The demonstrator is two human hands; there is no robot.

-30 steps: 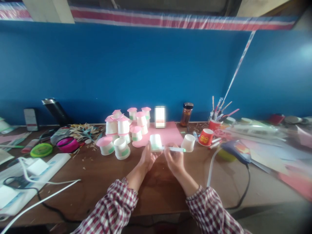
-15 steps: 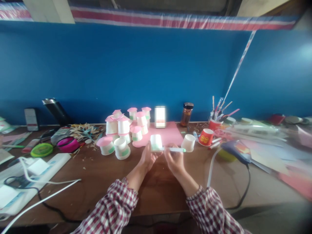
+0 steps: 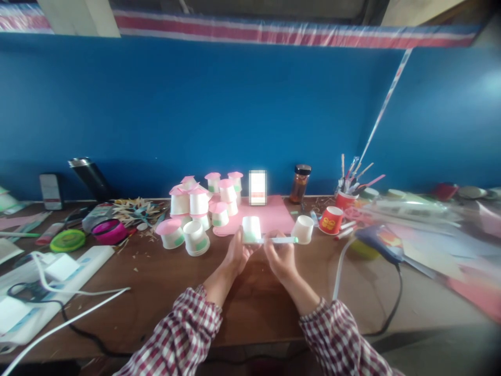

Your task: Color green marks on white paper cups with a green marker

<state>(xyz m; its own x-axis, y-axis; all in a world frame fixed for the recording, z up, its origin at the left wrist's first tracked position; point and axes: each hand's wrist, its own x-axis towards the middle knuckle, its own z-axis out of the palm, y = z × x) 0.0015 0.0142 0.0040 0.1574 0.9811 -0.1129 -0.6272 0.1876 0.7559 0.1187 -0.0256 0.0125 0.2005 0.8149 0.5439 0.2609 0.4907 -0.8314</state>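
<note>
In front of me my left hand is closed on a white paper cup, held upside down with a patch of green on its side. My right hand grips a white marker pen with a green end pointing right; its other end reaches the cup's lower side. To the right of the hands a plain white paper cup stands on the table. On the left several cups with pink paper tops are grouped, some stacked and some bearing green patches. Behind the held cup lies a pink sheet.
A glue gun with its cord rests at right, near a red paper cup and a cup of brushes. A dark-lidded bottle stands behind. A power strip with cables and a pile of wooden sticks lie left.
The held cup has shifted very slightly, and its green patch shows a little differently. Both hands stay in nearly the same place, and the surrounding things have not moved.
</note>
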